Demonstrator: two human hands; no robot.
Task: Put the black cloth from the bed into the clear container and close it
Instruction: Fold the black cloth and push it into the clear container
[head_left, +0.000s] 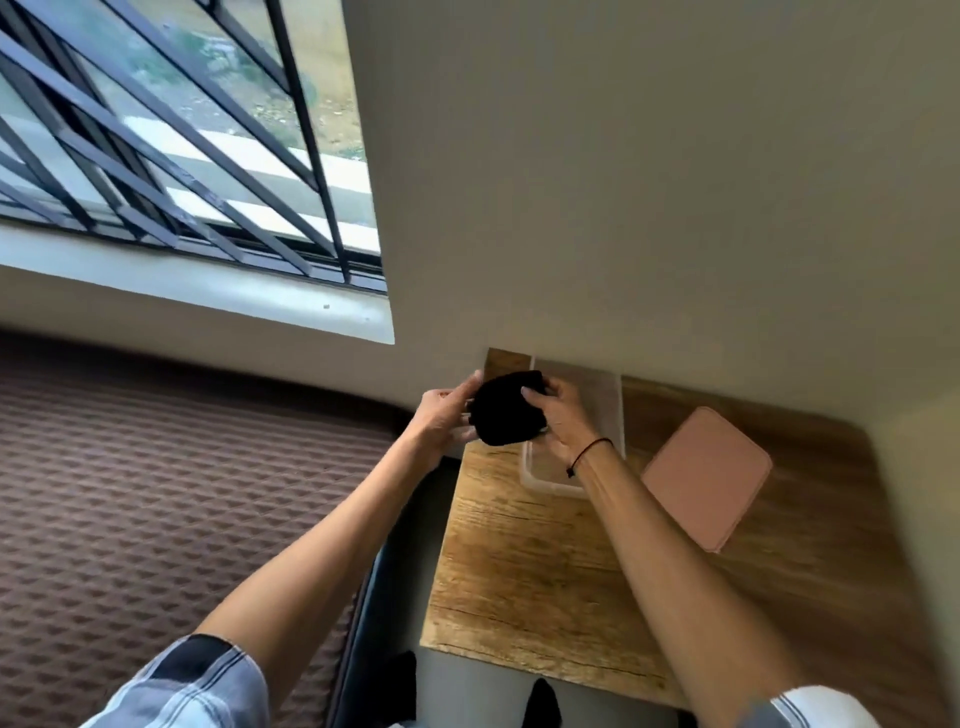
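I am gripping the bunched black cloth (511, 408) between my left hand (444, 423) and right hand (563, 418), holding it over the open clear container (550, 480) on the wooden table (519, 571). Next I judge I am needing to press it down inside, then fit the pink lid (706, 475) lying beside it

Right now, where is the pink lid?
In the head view, the pink lid lies flat on the wooden table, just right of the clear container and beyond the right forearm, untouched by either hand.

Matt black cloth (511, 408), clear smooth plastic container (550, 480), grainy wooden table (524, 566).
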